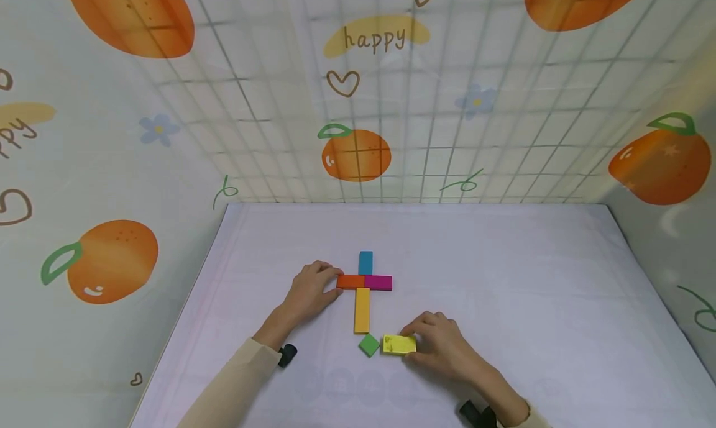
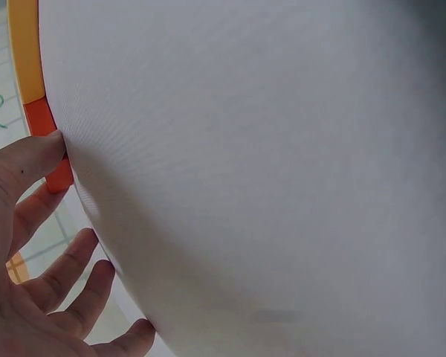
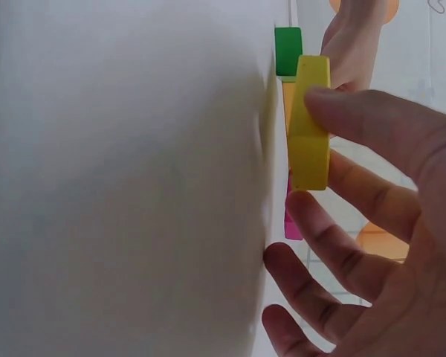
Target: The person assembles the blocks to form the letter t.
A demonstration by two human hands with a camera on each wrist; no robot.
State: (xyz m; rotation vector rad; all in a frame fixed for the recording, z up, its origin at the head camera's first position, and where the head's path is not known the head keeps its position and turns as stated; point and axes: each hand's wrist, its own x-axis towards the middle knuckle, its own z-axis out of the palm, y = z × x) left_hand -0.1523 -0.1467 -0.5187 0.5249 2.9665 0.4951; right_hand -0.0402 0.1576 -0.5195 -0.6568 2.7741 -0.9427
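Between thumb and index finger, my right hand (image 1: pixel 443 346) pinches a bright yellow block (image 1: pixel 399 345); the right wrist view shows this block (image 3: pixel 310 123) held slightly above the white surface. Just left of it lies a green block (image 1: pixel 369 345), turned like a diamond, below the lower end of a long amber block (image 1: pixel 362 310). My left hand (image 1: pixel 311 289) has its thumb and index finger on either side of the left end of an orange block (image 1: pixel 350 282). A magenta block (image 1: pixel 378 283) continues the row rightward, and a blue block (image 1: pixel 366 263) stands above their joint.
The blocks lie on a white tabletop (image 1: pixel 503 279). A patterned curtain (image 1: pixel 268 136) with printed oranges rises behind the table's far edge, with similar cloth at both sides. Dark wrist devices (image 1: pixel 288 355) sit near both cuffs.
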